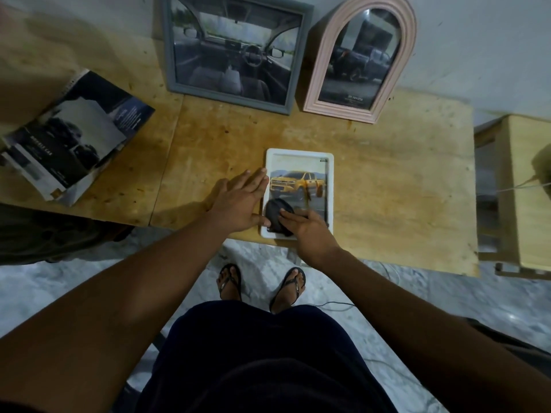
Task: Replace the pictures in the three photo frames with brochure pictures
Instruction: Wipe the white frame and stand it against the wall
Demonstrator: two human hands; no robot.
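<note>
The fingers of the left hand point(257, 180) lie straight and pressed together, flat on the table point(402, 189) along the left rim of the white frame point(298, 152), with the thumb against that rim's near corner. To my eye the left hand point(238, 205) is there to keep the frame from sliding. The right hand point(311, 234) reaches over the near end of the white frame, and its fingers rest fairly straight on a dark round thing point(274, 213) lying on the frame's lower part. They seem to press rather than clasp it, and I cannot tell what the thing is. The white frame lies flat near the table's front edge and shows a yellow pickup picture point(298, 183), so I judge this last frame is being finished or smoothed down. Well to the left of the white frame sits the opened brochure point(71, 138), kept within reach as the source of pictures. Beyond the white frame, a grey frame point(169, 49) and a pink arched frame point(343, 111) lean against the wall, each holding a vehicle picture; they look already done and set out of the way.
</note>
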